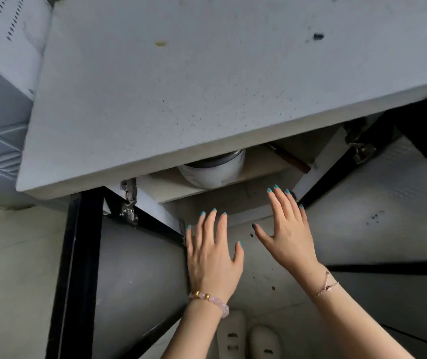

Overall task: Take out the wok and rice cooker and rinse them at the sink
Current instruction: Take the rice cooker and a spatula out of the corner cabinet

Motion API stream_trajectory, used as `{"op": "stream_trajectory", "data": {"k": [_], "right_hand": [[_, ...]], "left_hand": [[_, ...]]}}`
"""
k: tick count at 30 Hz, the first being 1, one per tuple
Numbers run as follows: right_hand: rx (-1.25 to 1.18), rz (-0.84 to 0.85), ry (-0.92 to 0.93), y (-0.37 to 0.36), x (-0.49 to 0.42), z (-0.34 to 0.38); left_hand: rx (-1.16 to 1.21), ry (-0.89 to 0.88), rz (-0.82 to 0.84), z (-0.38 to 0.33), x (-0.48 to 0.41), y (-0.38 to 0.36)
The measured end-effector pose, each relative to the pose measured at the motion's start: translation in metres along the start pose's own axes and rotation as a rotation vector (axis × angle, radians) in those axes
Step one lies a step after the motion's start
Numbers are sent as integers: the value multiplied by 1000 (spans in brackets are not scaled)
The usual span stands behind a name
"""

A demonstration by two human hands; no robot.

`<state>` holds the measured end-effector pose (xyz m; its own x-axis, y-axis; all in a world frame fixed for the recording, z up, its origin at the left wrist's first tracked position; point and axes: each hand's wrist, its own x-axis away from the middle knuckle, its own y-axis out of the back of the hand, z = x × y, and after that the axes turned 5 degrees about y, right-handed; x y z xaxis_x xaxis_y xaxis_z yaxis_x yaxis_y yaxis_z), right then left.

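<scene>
A pair of cream-white slippers (248,340) with dark marks on top, too small to read, stands on the pale floor at the near edge of the view. Above them two bare forearms reach forward. The left wrist wears a pink bead bracelet with gold beads (211,301), and the right wrist wears a thin rose-gold chain bracelet (326,286).

The left hand (213,257) is spread flat with its fingers (208,224) straight and wide, holding nothing, just beside the inner edge of the grey cabinet door with a black rim (134,281) that swings open to the left. The right hand (288,229) is also flat, fingers wide apart and empty, and reaches slightly farther in, near the open pale grey door on the right (388,203). Both hands have teal-painted nails.

Past the fingertips lies a beige shelf (166,186) inside the open cabinet. On it sits the round white rice cooker with a dark rim (211,173), half hidden under the desk edge. Faint grey marks on its wall are too blurred to read. To its right a reddish-brown wooden handle (291,159) lies on the same shelf, and what it belongs to is hidden. Whether the wok is there cannot be told.

Over the cabinet spreads the grey speckled stone desk (181,86), bearing a yellowish stain (160,43) and a dark smudge (318,36). At far left stands a white appliance with vent slots (2,24).
</scene>
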<state>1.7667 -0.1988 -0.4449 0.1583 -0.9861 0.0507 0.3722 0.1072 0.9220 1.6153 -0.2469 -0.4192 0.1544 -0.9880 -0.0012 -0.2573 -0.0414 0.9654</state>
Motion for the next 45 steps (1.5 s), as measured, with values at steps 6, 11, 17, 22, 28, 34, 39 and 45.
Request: {"op": "stream_trajectory", "data": {"k": [6, 11, 17, 22, 28, 34, 39, 45], "right_hand": [[-54, -14, 16, -30, -23, -23], [-130, -75, 78, -49, -56, -41], [-295, -94, 129, -71, -97, -58], [-812, -70, -1, -72, -125, -58], [-1437, 68, -195, -66, -174, -42], [-1632, 88, -116, -66, -200, -31], [-1662, 73, -116, -67, -212, -29], [-1623, -40, -135, -67, -217, -18]], "left_hand": [[83, 79, 9, 0, -18, -47], [128, 175, -46, 9, -43, -77], [213, 223, -149, 15, -71, -112], [623, 326, -280, 25, -93, -124], [1587, 675, -272, 42, -141, -109], [1679, 604, -186, 56, -173, -102], [1747, 568, -227, 64, -193, -93], [1660, 611, -286, 63, -194, -93]]}}
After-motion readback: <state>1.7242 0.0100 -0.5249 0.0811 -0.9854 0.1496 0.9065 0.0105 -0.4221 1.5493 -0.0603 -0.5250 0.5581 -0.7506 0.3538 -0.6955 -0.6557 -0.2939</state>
